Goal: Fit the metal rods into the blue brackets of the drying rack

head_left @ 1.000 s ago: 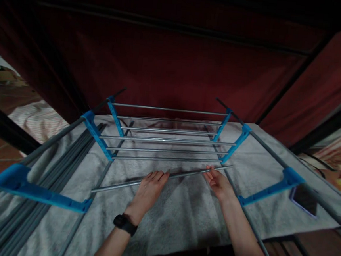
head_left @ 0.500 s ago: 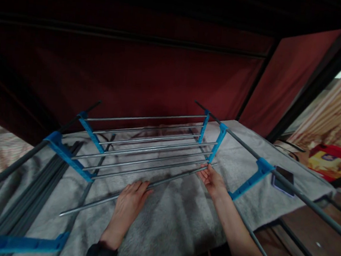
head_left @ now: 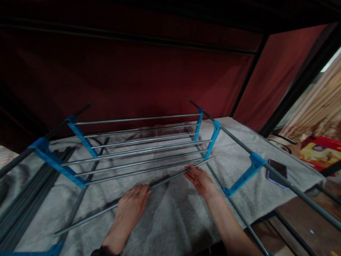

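A thin grey metal rod (head_left: 167, 180) runs slantwise in front of me, its right end higher in view than its left. My left hand (head_left: 133, 204) is closed over the rod near its middle, palm down, with a black band at the wrist. Further right, my right hand (head_left: 198, 180) pinches the same rod between thumb and fingers. Just beyond stands a partly assembled rack, with blue plastic brackets (head_left: 213, 139) joined by several metal crossbars (head_left: 145, 146). The rod's right tip lies close to the nearer right bracket; whether they touch I cannot tell.
Dark tubes (head_left: 37, 196) lie bundled on the grey blanket (head_left: 173, 228) at left. Long side poles (head_left: 235, 139) flank the work, with another blue bracket (head_left: 245, 174) on the right. A phone (head_left: 277, 172) rests there, and a red-yellow package (head_left: 326, 151) sits beyond.
My right hand has shifted left along the rod, away from its right end. The rod's left end sits lower. The view has turned slightly right.
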